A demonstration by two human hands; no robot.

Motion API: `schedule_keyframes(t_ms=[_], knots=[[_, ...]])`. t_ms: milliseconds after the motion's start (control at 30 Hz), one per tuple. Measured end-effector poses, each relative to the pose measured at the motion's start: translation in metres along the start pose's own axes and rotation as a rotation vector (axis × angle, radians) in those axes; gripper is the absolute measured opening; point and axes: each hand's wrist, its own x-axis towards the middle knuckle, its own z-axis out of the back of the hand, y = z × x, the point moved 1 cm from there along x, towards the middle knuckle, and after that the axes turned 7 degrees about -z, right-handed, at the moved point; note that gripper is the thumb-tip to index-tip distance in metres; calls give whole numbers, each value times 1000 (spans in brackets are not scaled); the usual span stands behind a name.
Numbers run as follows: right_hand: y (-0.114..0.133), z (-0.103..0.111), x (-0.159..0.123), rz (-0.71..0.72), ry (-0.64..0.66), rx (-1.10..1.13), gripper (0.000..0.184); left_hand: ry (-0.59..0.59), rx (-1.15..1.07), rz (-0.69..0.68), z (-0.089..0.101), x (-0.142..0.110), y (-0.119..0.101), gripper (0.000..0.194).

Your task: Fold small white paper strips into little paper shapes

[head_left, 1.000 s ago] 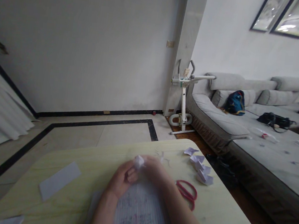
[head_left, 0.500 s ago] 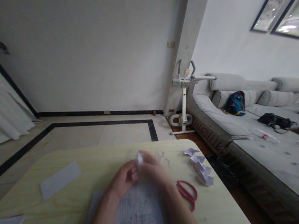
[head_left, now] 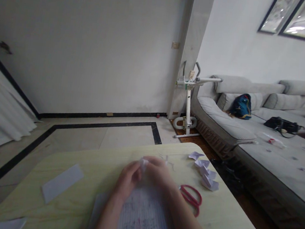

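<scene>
A small folded white paper is pinched between my two hands above the far end of a lined notebook. My left hand is closed on its left side, fingers curled. From the right, my right hand grips the same paper, its fingers partly hidden. The paper's exact shape is mostly covered by my fingers. Red-handled scissors lie beside my right forearm. Beyond them, several folded paper pieces sit in a row by the table's right edge.
Thin paper scraps lie just past my right hand. On the left of the pale wooden table is a white paper rectangle, with another paper at the near left corner. A grey sofa stands to the right.
My fingers have shifted around the folded paper, and my left hand has closed in nearer to my right. Less of the paper shows now. The scissors and other papers stay put.
</scene>
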Motion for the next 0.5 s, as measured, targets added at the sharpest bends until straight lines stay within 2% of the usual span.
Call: schedule_keyframes(t_ms=[100,300,367,500], knots=[[2,1,-1,8,-83,11,19,-43,87,-45,-5,-2,-1,20],[0,2,0,-20,-156,19,18,-137,116,-67,-7,-4,1,38],[-1,1,1,-31,-138,25,19,-125,125,-78,-6,-4,2,41],[-1,0,1,-14,-128,12,19,-59,152,-83,-6,-4,3,37]])
